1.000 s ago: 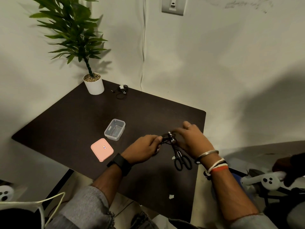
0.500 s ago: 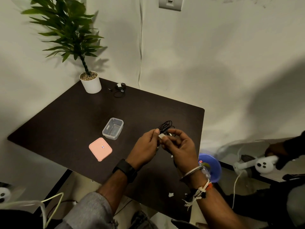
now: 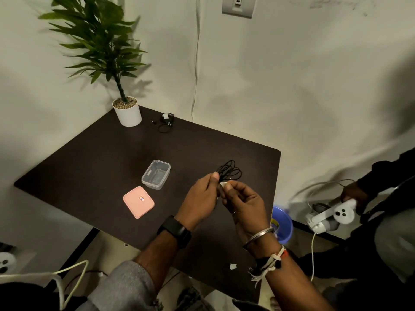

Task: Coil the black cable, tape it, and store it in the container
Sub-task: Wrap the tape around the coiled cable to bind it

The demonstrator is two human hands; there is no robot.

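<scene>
A coiled black cable [image 3: 231,172] is held above the dark table [image 3: 94,167], its loops sticking up past my fingers. My left hand [image 3: 199,200] pinches the bundle from the left. My right hand [image 3: 243,202] pinches a small piece of white tape [image 3: 223,184] against the bundle. The clear plastic container [image 3: 156,174] stands open on the table to the left of my hands. Its pink lid [image 3: 138,201] lies flat in front of it. The lower part of the coil is hidden by my fingers.
A potted plant [image 3: 127,113] stands at the table's far corner, with another small black cable bundle [image 3: 165,123] beside it. A white tape scrap [image 3: 233,266] lies near the front edge. Right of the table are a blue bowl [image 3: 282,225] and another person's hand [image 3: 350,194].
My hands have lifted the coiled cable off the table and brought the white tape to it. The scissors seen by my right hand a second ago are out of sight.
</scene>
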